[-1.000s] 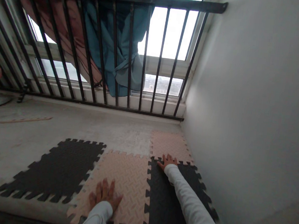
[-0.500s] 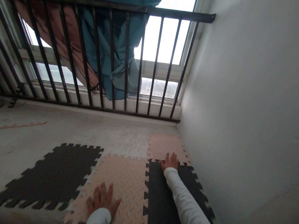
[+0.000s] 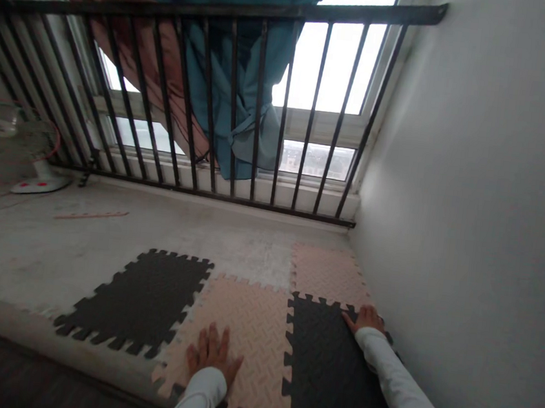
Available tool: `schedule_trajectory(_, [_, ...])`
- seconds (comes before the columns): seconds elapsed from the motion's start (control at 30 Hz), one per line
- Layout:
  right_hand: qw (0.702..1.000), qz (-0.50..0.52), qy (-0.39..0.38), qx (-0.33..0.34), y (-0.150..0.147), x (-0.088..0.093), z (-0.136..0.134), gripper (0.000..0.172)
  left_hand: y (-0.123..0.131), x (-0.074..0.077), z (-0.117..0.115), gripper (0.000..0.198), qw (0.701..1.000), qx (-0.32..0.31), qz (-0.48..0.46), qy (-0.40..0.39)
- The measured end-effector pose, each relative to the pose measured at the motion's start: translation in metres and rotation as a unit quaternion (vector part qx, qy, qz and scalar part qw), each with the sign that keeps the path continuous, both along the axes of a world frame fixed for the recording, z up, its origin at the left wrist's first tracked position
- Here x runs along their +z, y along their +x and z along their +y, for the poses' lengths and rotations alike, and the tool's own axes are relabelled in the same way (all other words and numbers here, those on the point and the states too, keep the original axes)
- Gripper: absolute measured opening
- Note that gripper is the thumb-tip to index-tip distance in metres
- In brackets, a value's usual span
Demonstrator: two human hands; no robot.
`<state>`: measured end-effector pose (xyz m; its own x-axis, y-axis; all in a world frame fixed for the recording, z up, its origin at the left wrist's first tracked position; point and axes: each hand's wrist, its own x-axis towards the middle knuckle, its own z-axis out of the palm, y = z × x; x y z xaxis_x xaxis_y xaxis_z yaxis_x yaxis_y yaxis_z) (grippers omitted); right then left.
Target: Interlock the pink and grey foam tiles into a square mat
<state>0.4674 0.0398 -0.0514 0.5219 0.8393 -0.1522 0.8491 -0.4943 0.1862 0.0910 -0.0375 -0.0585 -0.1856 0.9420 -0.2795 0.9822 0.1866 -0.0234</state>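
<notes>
- my left hand (image 3: 212, 350) lies palm down on the middle peach tile (image 3: 260, 345), its fingers spread wide and pointing to the far side; it grips nothing.
- my right hand (image 3: 366, 319) lies palm down at the far right part of the right dark tile (image 3: 327, 372), thumb out to the left, fingers extended and closer together than on my left; i see nothing grasped in it.
- the fingertips of my right hand are by the seam where that dark tile meets the far peach tile (image 3: 328, 271).
- the middle peach tile sits left of the right dark tile, their toothed edges meeting; dark teeth also show along its near edge.
- the far peach tile lies beyond the right dark tile, close to the white wall (image 3: 488, 188) on the right.
- the left dark tile (image 3: 140, 300) lies just beside the middle peach tile; i cannot tell whether their teeth are locked.
- all the tiles lie on a pale raised floor (image 3: 28, 256).
- a thin strip (image 3: 91, 215) lies at the far left, near a fan (image 3: 41, 176).
- a dark railing (image 3: 229, 10) runs along the far side, with a teal curtain (image 3: 222, 101) behind it.
</notes>
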Motion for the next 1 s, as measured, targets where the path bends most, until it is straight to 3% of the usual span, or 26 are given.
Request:
schedule_trajectory(0.1, [1.000,0.004,-0.016,0.005,0.007,-0.004,0.006,0.082,-0.003,0.011,0.000,0.069,1.000,-0.006,-0.025,-0.007])
schedule_trajectory(0.17, [1.000,0.016,-0.018,0.012,0.008,-0.007,0.011,0.078,-0.015,0.023,0.007,0.064,0.998,-0.047,-0.044,-0.016])
schedule_trajectory(0.27, [0.998,0.033,-0.001,0.047,0.008,-0.013,0.016,0.074,-0.051,0.042,0.024,0.047,0.996,-0.086,-0.032,-0.001])
schedule_trajectory(0.33, [0.997,0.034,0.014,0.066,0.006,-0.016,0.017,0.072,-0.082,0.052,0.033,0.043,0.998,-0.062,0.002,0.020])
schedule_trajectory(0.5, [0.996,0.049,0.005,0.072,-0.009,-0.018,0.022,0.069,-0.134,0.054,0.043,0.041,0.999,-0.038,0.024,0.005])
schedule_trajectory(0.77, [0.994,0.059,0.028,0.087,-0.040,-0.014,0.038,0.057,-0.151,0.033,0.050,0.048,0.994,-0.091,0.051,-0.008])
schedule_trajectory(0.9, [0.994,0.054,0.044,0.084,-0.052,-0.008,0.037,0.054,-0.152,0.044,0.069,0.048,0.989,-0.128,0.068,0.042])
schedule_trajectory(1.0, [0.993,0.049,0.053,0.090,-0.056,-0.009,0.037,0.052,-0.127,0.061,0.099,0.045,0.983,-0.147,0.009,0.113])
